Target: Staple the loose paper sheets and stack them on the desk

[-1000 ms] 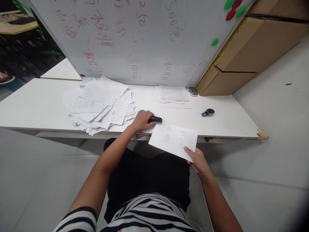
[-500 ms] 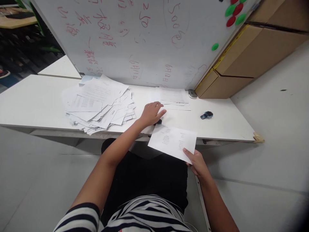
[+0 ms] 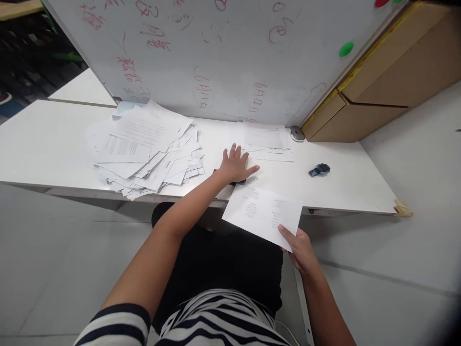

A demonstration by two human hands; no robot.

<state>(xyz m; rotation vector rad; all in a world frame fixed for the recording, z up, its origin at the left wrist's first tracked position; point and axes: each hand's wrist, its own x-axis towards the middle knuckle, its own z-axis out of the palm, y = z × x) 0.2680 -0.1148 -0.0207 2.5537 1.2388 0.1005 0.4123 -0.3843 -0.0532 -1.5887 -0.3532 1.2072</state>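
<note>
My left hand (image 3: 236,164) lies palm down over the desk with its fingers spread. Beneath it a dark object (image 3: 240,182) peeks out near the desk's front edge; my palm hides most of it, so I cannot make out its kind. My right hand (image 3: 299,245) pinches the near right corner of a printed sheet of paper (image 3: 264,211), thumb on top. The sheet's far left part reaches the desk edge, close to the dark object. Just past my left fingertips is a neat stack of printed papers (image 3: 268,137).
A messy heap of papers (image 3: 144,149) spreads over the left of the white desk (image 3: 46,149). At the back stands a whiteboard (image 3: 230,62) with red writing. Cardboard boxes (image 3: 374,86), a rounded grey object (image 3: 297,133) and a dark watch (image 3: 319,169) are to the right.
My left hand has shifted slightly right and spread its fingers flatter over the dark object. The sheet in my right hand has barely moved. My view has tilted down.
</note>
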